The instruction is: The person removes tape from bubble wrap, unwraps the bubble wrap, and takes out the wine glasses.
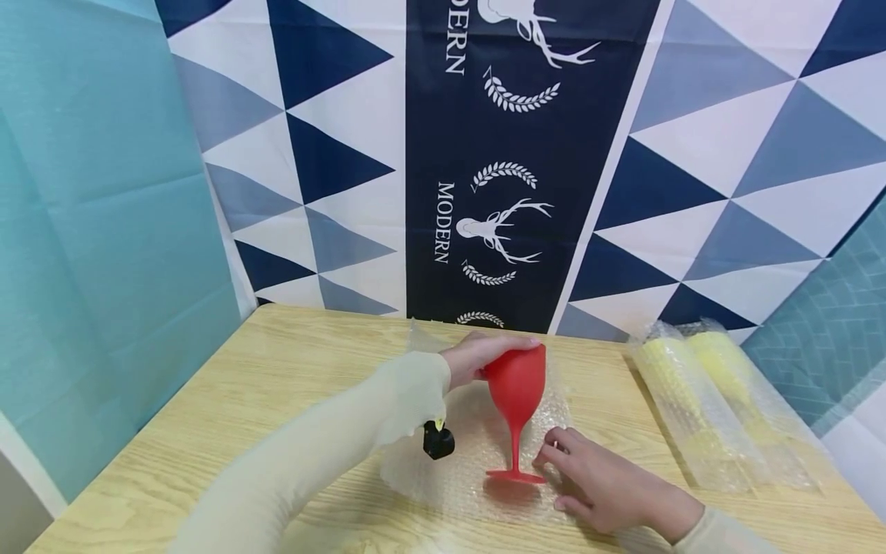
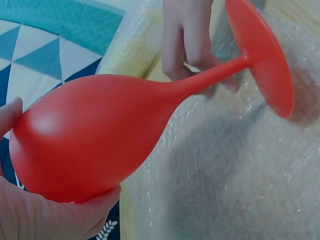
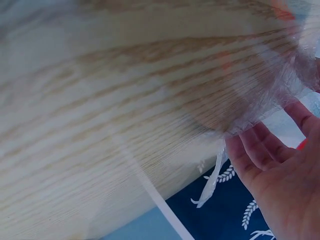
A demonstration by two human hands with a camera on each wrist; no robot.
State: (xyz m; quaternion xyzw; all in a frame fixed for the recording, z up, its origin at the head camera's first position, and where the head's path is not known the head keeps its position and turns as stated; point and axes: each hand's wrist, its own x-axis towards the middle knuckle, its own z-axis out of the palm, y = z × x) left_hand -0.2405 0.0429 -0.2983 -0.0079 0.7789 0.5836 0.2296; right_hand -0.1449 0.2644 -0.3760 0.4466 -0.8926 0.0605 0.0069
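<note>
My left hand (image 1: pixel 484 355) grips a red plastic goblet (image 1: pixel 515 385) around its bowl near the rim. The goblet is tilted, with its rim away from me and its round foot (image 2: pixel 267 65) toward me. In the left wrist view, thumb and fingers lie on opposite sides of the bowl. Below the goblet a sheet of bubble wrap (image 1: pixel 457 469) is spread on the table. My right hand (image 1: pixel 609 481) is beside the goblet's foot at the wrap's right edge, fingers slightly bent. In the right wrist view its fingertips (image 3: pixel 240 150) touch the clear wrap's edge.
Two yellow items in bubble wrap (image 1: pixel 706 400) lie side by side on the wooden table (image 1: pixel 277 385) at the right. A patterned cloth (image 1: pixel 346 154) hangs behind the table's back edge, and a teal sheet (image 1: pixel 104 231) covers the left side.
</note>
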